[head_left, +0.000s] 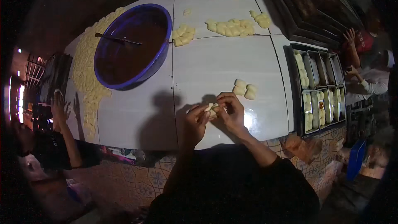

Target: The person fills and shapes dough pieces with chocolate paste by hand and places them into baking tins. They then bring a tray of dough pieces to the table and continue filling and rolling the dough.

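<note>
Between my two hands, just above the near part of the white tiled table (224, 66), is a small pale piece of dough (212, 110). My left hand (196, 121) grips its left side with bent fingers. From the right, my right hand (232, 111) pinches the same dough with thumb and fingertips. Fingers cover part of the dough, so its full shape is hidden. Slightly beyond my right hand lies a small cluster of rounded dough pieces (244, 89) on the tabletop.
A purple basin (166, 54) of brown filling, with a spoon (118, 38) in it, stands left among many dough pieces (89, 64). More dough (232, 28) lies at the far side. Metal loaf pans (318, 64), some holding dough, sit right. Co-workers' hands (60, 103) show at both sides.
</note>
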`<state>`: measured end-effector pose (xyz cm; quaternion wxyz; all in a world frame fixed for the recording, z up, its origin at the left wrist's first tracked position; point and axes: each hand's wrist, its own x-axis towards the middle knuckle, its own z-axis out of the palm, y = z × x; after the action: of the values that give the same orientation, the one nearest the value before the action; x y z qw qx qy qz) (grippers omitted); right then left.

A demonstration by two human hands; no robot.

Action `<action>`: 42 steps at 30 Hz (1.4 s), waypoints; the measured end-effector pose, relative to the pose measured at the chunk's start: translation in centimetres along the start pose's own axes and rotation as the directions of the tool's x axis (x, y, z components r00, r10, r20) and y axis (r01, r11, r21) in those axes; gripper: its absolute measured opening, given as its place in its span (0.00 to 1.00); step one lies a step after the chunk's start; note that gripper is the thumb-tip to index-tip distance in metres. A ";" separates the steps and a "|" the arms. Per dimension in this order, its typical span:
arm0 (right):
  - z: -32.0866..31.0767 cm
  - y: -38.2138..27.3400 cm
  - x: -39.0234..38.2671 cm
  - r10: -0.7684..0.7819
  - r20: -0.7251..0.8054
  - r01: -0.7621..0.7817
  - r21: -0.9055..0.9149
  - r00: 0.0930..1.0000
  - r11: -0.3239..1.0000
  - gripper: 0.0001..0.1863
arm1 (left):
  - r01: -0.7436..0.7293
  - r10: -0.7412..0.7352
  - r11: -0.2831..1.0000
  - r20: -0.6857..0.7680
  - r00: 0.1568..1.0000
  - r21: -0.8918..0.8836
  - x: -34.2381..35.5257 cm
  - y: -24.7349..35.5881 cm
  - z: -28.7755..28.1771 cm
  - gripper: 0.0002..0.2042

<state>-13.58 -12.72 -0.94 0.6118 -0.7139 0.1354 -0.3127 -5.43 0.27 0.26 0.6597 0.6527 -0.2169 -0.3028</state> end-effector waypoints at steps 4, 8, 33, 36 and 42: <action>-1.7 -2.7 -1.1 0.032 0.119 -0.029 -0.027 0.992 0.999 0.10 | 0.053 -0.054 0.998 -0.023 0.998 -0.046 -1.1 -0.8 1.0 0.09; -3.4 -2.0 -2.9 0.186 0.146 -0.156 -0.195 0.972 0.968 0.09 | 0.114 -0.127 0.970 -0.048 0.991 -0.213 -0.9 -0.2 3.9 0.06; -9.1 5.7 10.0 0.334 0.002 -0.327 -0.195 0.943 0.925 0.17 | -0.156 0.224 0.951 -0.248 0.943 0.267 9.3 -7.3 -3.5 0.09; -4.5 10.0 19.4 0.379 0.176 -0.358 -0.141 0.908 0.923 0.17 | 0.018 0.079 0.970 -0.380 0.921 0.244 15.5 -4.6 -2.9 0.15; 4.7 18.8 36.8 0.080 0.255 0.023 -0.377 0.964 0.926 0.24 | 0.009 0.022 0.999 -0.680 0.733 0.042 30.8 -4.6 -3.4 0.23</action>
<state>21.10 -34.25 -8.85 0.4803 -0.8514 0.1201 -0.1735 18.60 -18.08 -7.87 0.6804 0.7313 0.0308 -0.0364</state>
